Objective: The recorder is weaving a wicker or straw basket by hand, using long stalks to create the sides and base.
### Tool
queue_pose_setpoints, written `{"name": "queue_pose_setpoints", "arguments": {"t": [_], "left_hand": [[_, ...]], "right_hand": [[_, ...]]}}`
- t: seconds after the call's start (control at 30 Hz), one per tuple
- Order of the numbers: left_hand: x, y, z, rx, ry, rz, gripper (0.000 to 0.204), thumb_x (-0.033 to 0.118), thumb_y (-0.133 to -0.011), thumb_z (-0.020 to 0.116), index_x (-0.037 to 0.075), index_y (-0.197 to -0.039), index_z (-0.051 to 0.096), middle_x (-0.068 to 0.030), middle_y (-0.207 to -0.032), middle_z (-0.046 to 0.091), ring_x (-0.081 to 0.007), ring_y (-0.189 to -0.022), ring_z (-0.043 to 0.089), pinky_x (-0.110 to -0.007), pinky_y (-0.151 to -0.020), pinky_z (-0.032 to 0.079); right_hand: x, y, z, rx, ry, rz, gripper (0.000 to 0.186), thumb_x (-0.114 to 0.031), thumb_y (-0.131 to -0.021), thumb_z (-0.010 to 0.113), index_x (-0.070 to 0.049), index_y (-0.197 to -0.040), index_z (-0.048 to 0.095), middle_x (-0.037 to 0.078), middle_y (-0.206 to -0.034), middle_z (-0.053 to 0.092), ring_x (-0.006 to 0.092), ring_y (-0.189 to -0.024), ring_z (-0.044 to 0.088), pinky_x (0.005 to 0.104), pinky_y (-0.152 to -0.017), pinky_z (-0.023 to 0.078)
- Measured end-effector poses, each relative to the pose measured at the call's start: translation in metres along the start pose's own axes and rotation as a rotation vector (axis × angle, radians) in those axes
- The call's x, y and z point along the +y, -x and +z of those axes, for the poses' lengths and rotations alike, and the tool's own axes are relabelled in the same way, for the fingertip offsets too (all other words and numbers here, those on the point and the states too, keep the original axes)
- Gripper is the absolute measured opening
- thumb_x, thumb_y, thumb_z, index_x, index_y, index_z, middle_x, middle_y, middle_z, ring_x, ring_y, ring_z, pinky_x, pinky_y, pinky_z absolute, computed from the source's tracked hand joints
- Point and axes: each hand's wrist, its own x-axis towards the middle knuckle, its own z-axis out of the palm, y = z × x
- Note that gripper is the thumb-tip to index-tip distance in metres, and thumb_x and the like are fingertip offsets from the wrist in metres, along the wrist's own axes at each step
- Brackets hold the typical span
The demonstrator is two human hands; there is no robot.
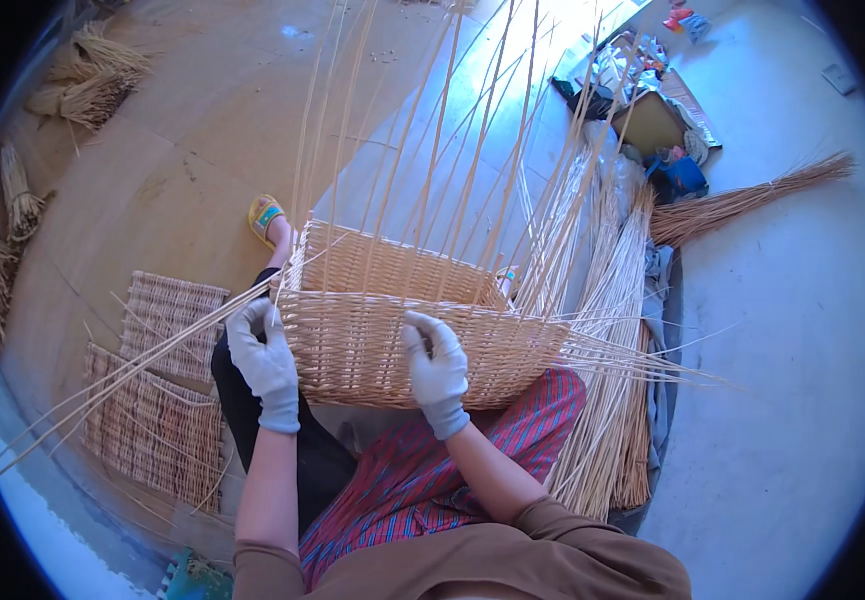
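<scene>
A half-woven wicker basket (352, 345) rests across my lap, its long near wall toward me. Tall upright willow rods (497, 100) rise from its rim. My left hand (263, 355), in a white glove, is closed at the basket's near left corner. Several long wicker strands (192, 331) run from its fingertips out to the lower left. In front of the near wall, right of its middle, is my gloved right hand (439, 368). Its fingers curl loosely toward the thumb with a gap between, and nothing shows in them. The palm side of both hands is partly hidden.
Two flat woven panels (152, 420) lie on the floor at left. A pile of pale rods (602, 400) lies right of my knee, with a brown rod bundle (752, 197) beyond it. Bags and a box (652, 125) sit at the far right. More bundles (97, 80) lie far left.
</scene>
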Motion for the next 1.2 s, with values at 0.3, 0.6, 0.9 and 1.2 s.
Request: {"name": "queue_pose_setpoints", "arguments": {"t": [0.3,0.6,0.9,1.2], "left_hand": [[0.061,0.061,0.089,-0.793,-0.701,0.529,0.063,0.031,-0.093,0.062,0.017,-0.152,0.043,-0.0168,-0.138,0.049,-0.0333,-0.116,0.057,-0.047,-0.09,0.047],[0.051,0.061,0.08,-0.772,-0.651,0.65,0.053,0.017,-0.084,0.065,0.019,-0.138,0.06,-0.0195,-0.14,0.051,-0.0375,-0.11,0.057,-0.047,-0.093,0.047],[0.005,0.019,0.02,0.023,-0.011,-0.003,0.035,0.017,-0.093,0.073,0.0,-0.12,0.059,-0.0121,-0.116,0.063,-0.0219,-0.107,0.061,-0.037,-0.097,0.049],[-0.047,-0.013,0.021,-0.125,0.239,-0.053,0.037,0.006,-0.092,0.074,-0.002,-0.125,0.061,-0.0088,-0.113,0.069,-0.0151,-0.1,0.065,-0.03,-0.092,0.053]], "right_hand": [[0.001,-0.08,-0.023,0.173,0.436,-0.141,0.045,-0.023,-0.086,0.078,-0.009,-0.126,0.062,0.007,-0.089,0.066,0.0208,-0.077,0.064,0.0358,-0.073,0.053],[-0.014,-0.069,-0.016,0.115,0.301,-0.292,0.081,-0.011,-0.088,0.068,-0.022,-0.159,0.03,0.013,-0.142,0.056,0.0329,-0.116,0.064,0.0425,-0.088,0.054],[-0.021,-0.031,-0.027,0.222,0.174,-0.37,0.047,-0.004,-0.091,0.069,-0.008,-0.137,0.058,0.01,-0.12,0.067,0.0135,-0.076,0.059,0.0287,-0.072,0.051],[-0.107,0.023,0.107,-0.358,0.046,-0.683,0.053,-0.02,-0.091,0.067,-0.021,-0.143,0.054,0.003,-0.089,0.066,0.0267,-0.078,0.068,0.0404,-0.064,0.055]]}}
